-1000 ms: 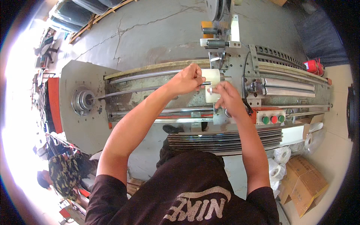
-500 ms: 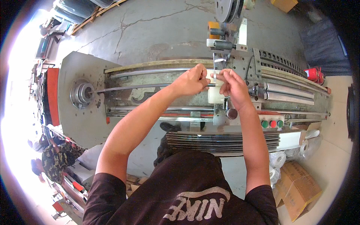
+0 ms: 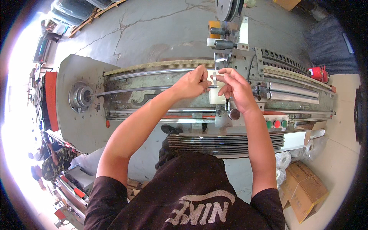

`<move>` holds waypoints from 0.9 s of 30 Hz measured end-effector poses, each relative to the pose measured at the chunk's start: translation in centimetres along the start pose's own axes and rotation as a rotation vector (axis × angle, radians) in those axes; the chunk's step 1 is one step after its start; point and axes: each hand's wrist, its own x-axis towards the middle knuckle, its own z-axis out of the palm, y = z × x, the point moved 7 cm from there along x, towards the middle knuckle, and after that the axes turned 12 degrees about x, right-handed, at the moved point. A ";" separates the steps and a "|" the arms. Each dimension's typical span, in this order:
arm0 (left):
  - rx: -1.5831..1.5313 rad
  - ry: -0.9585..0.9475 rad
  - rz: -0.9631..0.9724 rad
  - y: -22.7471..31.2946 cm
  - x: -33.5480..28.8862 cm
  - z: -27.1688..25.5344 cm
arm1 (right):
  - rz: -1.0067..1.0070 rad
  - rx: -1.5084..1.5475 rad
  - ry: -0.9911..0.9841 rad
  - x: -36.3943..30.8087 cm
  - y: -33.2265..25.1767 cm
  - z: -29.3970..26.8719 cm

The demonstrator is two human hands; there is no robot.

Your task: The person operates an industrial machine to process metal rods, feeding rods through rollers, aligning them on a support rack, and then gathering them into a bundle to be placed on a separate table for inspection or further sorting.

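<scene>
A thin metal rod [image 3: 142,89] runs from the round chuck [image 3: 80,97] at the left to a white block [image 3: 217,96]. Over the rod, close to the block, my left hand [image 3: 193,82] is closed, fingertips pressed together; what they pinch is hidden. The rod's dark end shows just past those fingertips. Facing it, my right hand [image 3: 237,87] hovers at the block with its fingers apart and bent, nothing visibly gripped. A shiny strip [image 3: 214,75] stands by its fingertips. Below that hand is a dark round knob [image 3: 234,114] on the carriage [image 3: 239,63].
A bundle of dark rods [image 3: 226,144] lies between me and the long machine bed. Green and red push buttons [image 3: 276,124] sit right of my right forearm. Cardboard box [image 3: 304,189] and clear rolls [image 3: 283,160] are at lower right; a red extinguisher [image 3: 318,73] stands beyond.
The view has shifted slightly, moving the machine a little leftward. My right hand's fingers have spread a bit more; my left hand stays closed near the rod's end.
</scene>
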 end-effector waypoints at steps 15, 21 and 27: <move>0.456 -0.018 0.072 2.4 0.0 0.4 | -0.106 -0.100 0.138 -1.6 5.8 0.0; 0.545 0.161 0.158 0.9 0.6 0.7 | -0.231 -0.035 -0.870 -14.0 1.7 13.6; 0.532 0.058 0.061 1.2 0.3 0.4 | -0.094 -0.219 -0.594 -16.1 7.2 3.6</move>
